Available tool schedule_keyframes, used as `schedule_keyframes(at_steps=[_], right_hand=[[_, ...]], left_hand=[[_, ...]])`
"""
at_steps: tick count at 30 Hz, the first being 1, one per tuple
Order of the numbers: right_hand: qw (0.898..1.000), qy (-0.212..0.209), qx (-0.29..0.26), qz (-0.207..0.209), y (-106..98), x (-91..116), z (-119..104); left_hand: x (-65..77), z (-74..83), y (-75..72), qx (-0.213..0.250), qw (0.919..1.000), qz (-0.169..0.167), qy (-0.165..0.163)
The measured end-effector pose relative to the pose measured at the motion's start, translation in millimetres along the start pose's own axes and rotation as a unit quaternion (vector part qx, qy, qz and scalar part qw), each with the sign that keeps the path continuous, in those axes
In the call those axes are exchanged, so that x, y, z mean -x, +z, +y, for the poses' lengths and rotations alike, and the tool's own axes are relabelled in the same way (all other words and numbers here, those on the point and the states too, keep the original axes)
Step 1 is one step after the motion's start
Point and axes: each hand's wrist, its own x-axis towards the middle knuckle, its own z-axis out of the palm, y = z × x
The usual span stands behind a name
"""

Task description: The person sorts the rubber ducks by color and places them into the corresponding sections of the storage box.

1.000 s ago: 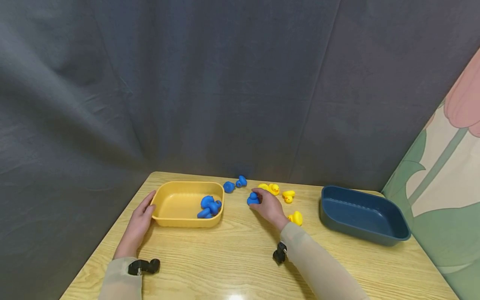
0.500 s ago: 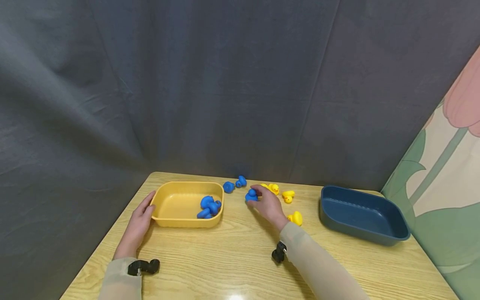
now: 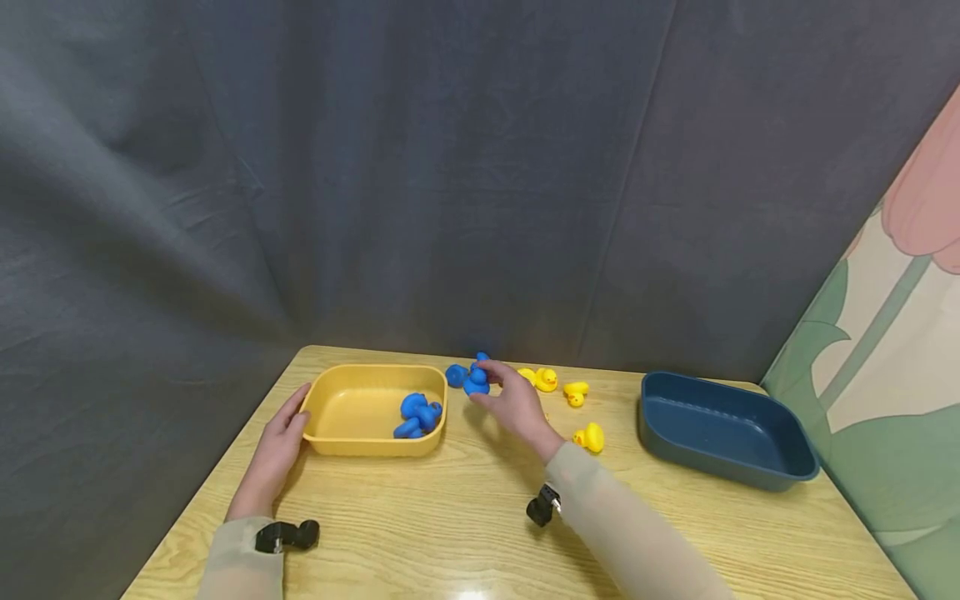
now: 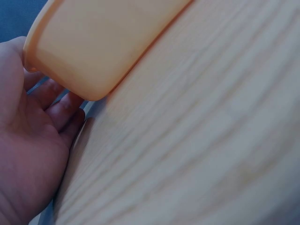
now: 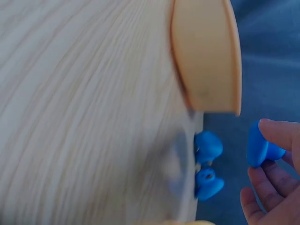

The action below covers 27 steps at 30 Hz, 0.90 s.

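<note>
My right hand (image 3: 517, 408) pinches a blue rubber duck (image 3: 476, 382) between thumb and fingers, raised above the table in the right wrist view, where the duck (image 5: 258, 146) shows at the fingertips. Behind it, two more blue ducks (image 5: 208, 146) sit on the table near the yellow bin (image 3: 375, 447). My left hand (image 3: 276, 442) rests along the bin's left end, its fingers (image 4: 61, 110) relaxed against the outer wall and the thumb by the rim. Inside the bin, several blue ducks (image 3: 415, 406) lie bunched at the right.
Yellow rubber ducks stand to the right of my right hand, one (image 3: 576, 393) farther back and one (image 3: 592, 437) nearer. A dark blue bin (image 3: 720, 467) stands at the table's right. A grey curtain (image 3: 480, 183) hangs along the back edge.
My right hand has lifted the blue duck and moved it left toward the yellow bin, over the other loose blue ducks in view. The left hand stays at the bin.
</note>
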Motion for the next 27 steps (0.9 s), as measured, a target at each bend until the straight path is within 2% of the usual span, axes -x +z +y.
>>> schedule_keyframes(at_steps=[11, 16, 27], right_hand=[[0.999, -0.028, -0.019, -0.031, 21.7, 0.1, -30.8], [0.998, -0.023, -0.027, -0.046, 32.2, 2.4, -40.3], [0.996, -0.024, -0.051, -0.072, 53.6, 4.4, -58.2]], left_hand=[[-1.4, -0.6, 1.0, 0.010, 0.9999, 0.004, 0.003], [-3.1, -0.5, 2.6, 0.023, 0.9997, 0.003, 0.005], [-5.0, -1.7, 2.3, 0.016, 0.9999, 0.003, 0.003]])
